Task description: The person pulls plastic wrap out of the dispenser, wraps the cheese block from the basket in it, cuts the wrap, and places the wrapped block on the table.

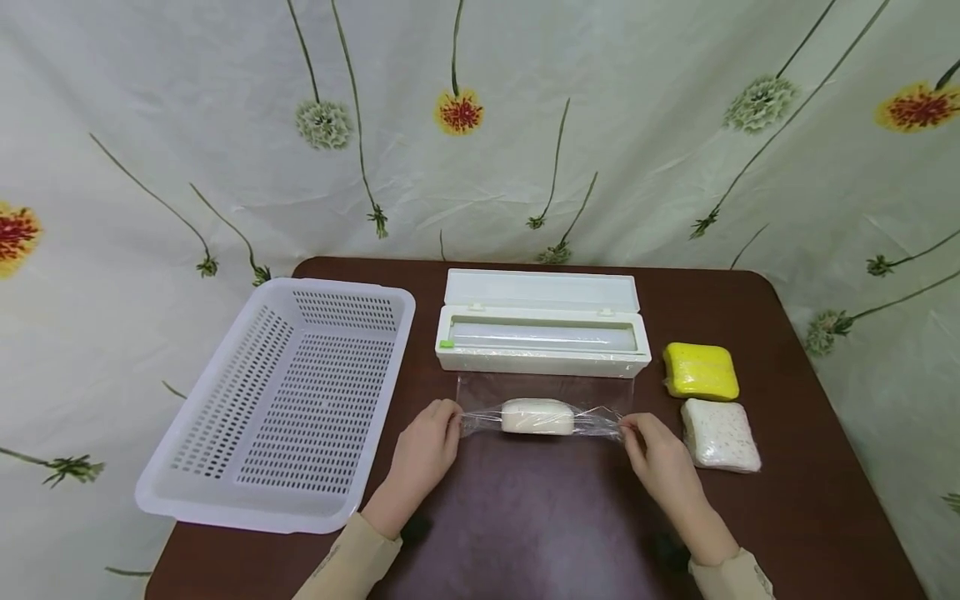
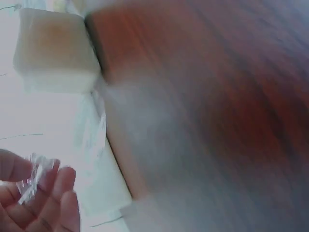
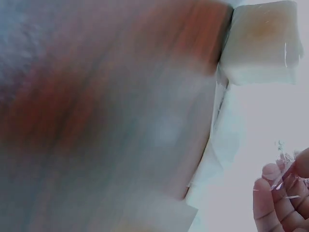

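A white bar that looks like soap [image 1: 537, 417] lies across the middle of the table, wrapped in clear cling film [image 1: 594, 423]. The film is gathered into a twist at each side of the bar. My left hand [image 1: 427, 446] pinches the left end between thumb and fingers, and my right hand [image 1: 663, 458] pinches the right end. Both wrist views show crumpled film [image 2: 36, 180] at the fingertips and the pale bar [image 3: 260, 43] a short way off. Behind it, a flat strip of film reaches toward the white dispenser box [image 1: 543, 362], whose lid stands raised with a roll inside.
At the left stands a white perforated plastic basket [image 1: 395, 367]. A yellow film-wrapped block [image 1: 701, 372] and a speckled white one [image 1: 722, 436] lie right of my right hand. The brown table [image 1: 525, 517] backs onto a flowered curtain [image 1: 487, 183].
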Tool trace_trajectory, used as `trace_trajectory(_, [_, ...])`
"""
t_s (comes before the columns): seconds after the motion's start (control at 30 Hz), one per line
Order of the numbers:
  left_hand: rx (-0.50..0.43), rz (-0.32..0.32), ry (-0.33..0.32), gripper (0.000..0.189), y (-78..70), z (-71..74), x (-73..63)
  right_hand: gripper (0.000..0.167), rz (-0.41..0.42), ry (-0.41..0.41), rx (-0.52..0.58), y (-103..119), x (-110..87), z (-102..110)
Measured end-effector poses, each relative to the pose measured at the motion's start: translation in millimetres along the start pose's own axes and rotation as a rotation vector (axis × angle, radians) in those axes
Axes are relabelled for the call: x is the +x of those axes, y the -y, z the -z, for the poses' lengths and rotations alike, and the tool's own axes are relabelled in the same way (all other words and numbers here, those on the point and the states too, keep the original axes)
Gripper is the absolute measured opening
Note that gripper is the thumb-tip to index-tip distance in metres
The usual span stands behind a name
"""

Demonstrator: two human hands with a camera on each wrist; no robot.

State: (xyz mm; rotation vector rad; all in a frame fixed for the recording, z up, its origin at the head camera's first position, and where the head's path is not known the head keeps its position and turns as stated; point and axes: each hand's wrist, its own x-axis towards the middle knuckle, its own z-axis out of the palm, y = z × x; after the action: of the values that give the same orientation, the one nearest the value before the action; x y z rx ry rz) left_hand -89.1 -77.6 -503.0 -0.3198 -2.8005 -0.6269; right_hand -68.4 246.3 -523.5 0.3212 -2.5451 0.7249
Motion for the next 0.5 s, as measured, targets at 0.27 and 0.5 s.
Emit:
trace_trajectory(0.27, [-0.161,0.198,0.020,0.009,-8.5,-5.4,20.1,0.015,-0.132,0.058,-0.008,-3,16.9,-3])
trace_trajectory(0.5, [-0.167,0.172,-0.085,0.012,-3.8,-13.3,37.0,0.015,-0.171,0.028,-0.020,-9,32.7,-10])
